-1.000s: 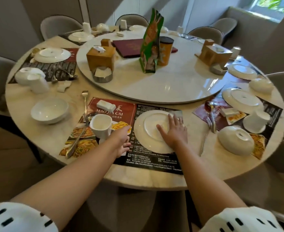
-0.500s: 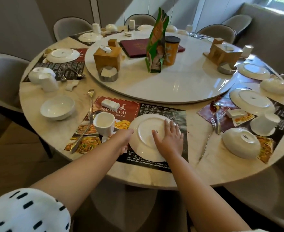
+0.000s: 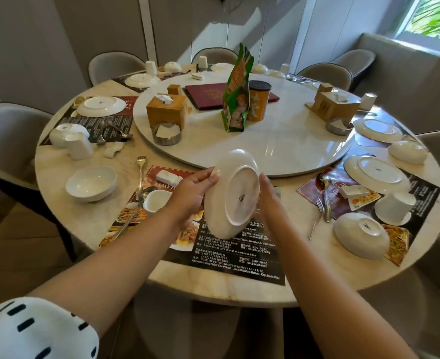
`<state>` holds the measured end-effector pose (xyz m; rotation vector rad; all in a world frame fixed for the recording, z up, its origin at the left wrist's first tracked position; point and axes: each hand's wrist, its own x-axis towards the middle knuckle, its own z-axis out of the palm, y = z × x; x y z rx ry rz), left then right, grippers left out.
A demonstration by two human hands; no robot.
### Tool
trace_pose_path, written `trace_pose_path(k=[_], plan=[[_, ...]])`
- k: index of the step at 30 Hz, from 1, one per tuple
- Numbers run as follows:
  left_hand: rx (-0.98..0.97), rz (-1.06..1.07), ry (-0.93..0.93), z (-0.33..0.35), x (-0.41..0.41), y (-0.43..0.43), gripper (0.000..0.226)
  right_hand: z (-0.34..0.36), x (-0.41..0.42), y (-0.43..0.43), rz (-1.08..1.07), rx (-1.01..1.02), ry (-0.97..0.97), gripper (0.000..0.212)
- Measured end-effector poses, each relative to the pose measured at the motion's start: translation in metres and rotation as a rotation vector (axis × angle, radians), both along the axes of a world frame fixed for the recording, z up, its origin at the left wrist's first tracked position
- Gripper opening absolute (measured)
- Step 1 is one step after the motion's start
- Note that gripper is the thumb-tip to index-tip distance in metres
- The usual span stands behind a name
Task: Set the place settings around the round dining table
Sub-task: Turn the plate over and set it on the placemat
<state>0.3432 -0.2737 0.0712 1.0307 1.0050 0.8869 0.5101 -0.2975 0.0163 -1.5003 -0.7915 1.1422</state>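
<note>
Above the black-and-red printed paper placemat [image 3: 229, 257], at the near edge of the round marble tabletop [image 3: 58, 177], the white round ceramic plate [image 3: 235, 193] hangs clear of the mat, tipped almost on edge with its underside facing the person. The left hand [image 3: 193, 195] grips its left rim, thumb on the underside and fingers curled behind. The right hand [image 3: 266, 193] only presses the opposite rim with fairly straight fingers. That looks a thin hold: if the right hand slips, the glazed plate could swing free, drop and chip. On the mat's left part stands a small white ceramic cup [image 3: 156, 202], close enough to be clipped as the plate turns. Beyond the mat, the white round turntable [image 3: 278, 143] offers another edge to strike.
</note>
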Motion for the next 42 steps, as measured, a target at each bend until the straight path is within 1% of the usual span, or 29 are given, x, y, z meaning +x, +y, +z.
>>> trace_pose_path(k=[2, 4, 6, 8, 11, 12, 13, 14, 16, 18, 22, 24, 27, 30, 32, 34, 35, 36, 38, 39, 40, 41, 42], plan=[[0.065, -0.086, 0.038, 0.009, -0.001, -0.006, 0.019, 0.018, 0.006, -0.001, -0.023, -0.022, 0.200, 0.073], [0.122, -0.183, 0.107, 0.013, -0.001, -0.017, 0.024, 0.030, 0.010, -0.003, -0.027, -0.027, 0.285, 0.066], [0.161, -0.286, 0.171, 0.013, 0.001, -0.028, 0.031, 0.036, 0.014, -0.010, -0.034, -0.034, 0.342, 0.067], [0.191, -0.369, 0.219, 0.007, 0.002, -0.039, 0.031, 0.040, 0.016, -0.019, -0.049, -0.028, 0.363, 0.059], [0.271, -0.455, 0.321, -0.010, 0.001, -0.051, 0.031, 0.036, 0.019, -0.032, -0.145, -0.040, 0.370, 0.031], [0.293, -0.484, 0.368, -0.017, 0.000, -0.053, 0.031, 0.034, 0.019, -0.037, -0.185, -0.060, 0.377, 0.023], [0.312, -0.510, 0.421, -0.026, -0.003, -0.055, 0.030, 0.028, 0.019, -0.041, -0.213, -0.081, 0.366, 0.021], [0.330, -0.534, 0.474, -0.035, -0.005, -0.056, 0.030, 0.022, 0.017, -0.044, -0.231, -0.109, 0.321, 0.024], [0.363, -0.579, 0.547, -0.054, -0.010, -0.056, 0.032, 0.005, 0.013, -0.050, -0.253, -0.144, 0.169, 0.031], [0.413, -0.627, 0.630, -0.068, -0.015, -0.055, 0.034, -0.011, 0.010, -0.056, -0.280, -0.171, 0.068, 0.031], [0.595, -0.727, 0.930, -0.086, -0.023, -0.050, 0.040, -0.033, 0.005, -0.058, -0.320, -0.232, -0.085, 0.032], [0.617, -0.774, 1.042, -0.090, -0.025, -0.047, 0.045, -0.036, 0.005, -0.059, -0.314, -0.256, -0.195, 0.033], [0.633, -0.794, 1.115, -0.096, -0.025, -0.045, 0.048, -0.037, 0.007, -0.059, -0.275, -0.270, -0.386, 0.033], [0.690, -0.806, 1.174, -0.101, -0.025, -0.043, 0.048, -0.037, 0.008, -0.059, -0.211, -0.304, -0.572, 0.032], [0.701, -0.813, 1.184, -0.101, -0.027, -0.041, 0.048, -0.039, 0.006, -0.059, -0.201, -0.308, -0.624, 0.033], [0.717, -0.815, 1.177, -0.099, -0.031, -0.040, 0.049, -0.041, 0.004, -0.059, -0.195, -0.311, -0.633, 0.034], [0.758, -0.787, 1.156, -0.099, -0.033, -0.039, 0.050, -0.043, 0.003, -0.059, -0.194, -0.310, -0.637, 0.035], [0.834, -0.713, 1.113, -0.097, -0.036, -0.039, 0.053, -0.043, 0.002, -0.059, -0.192, -0.313, -0.641, 0.034], [0.993, -0.419, 0.940, -0.090, -0.045, -0.035, 0.065, -0.044, 0.002, -0.058, -0.190, -0.318, -0.664, 0.033], [1.008, -0.237, 0.841, -0.086, -0.052, -0.029, 0.071, -0.045, 0.002, -0.056, -0.192, -0.321, -0.685, 0.032], [0.973, -0.054, 0.767, -0.083, -0.059, -0.022, 0.077, -0.045, 0.002, -0.054, -0.193, -0.322, -0.703, 0.031], [0.884, 0.104, 0.740, -0.080, -0.066, -0.015, 0.085, -0.045, 0.002, -0.052, -0.194, -0.311, -0.719, 0.029], [0.751, 0.216, 0.760, -0.078, -0.074, -0.006, 0.093, -0.045, 0.001, -0.049, -0.200, -0.302, -0.727, 0.028]])
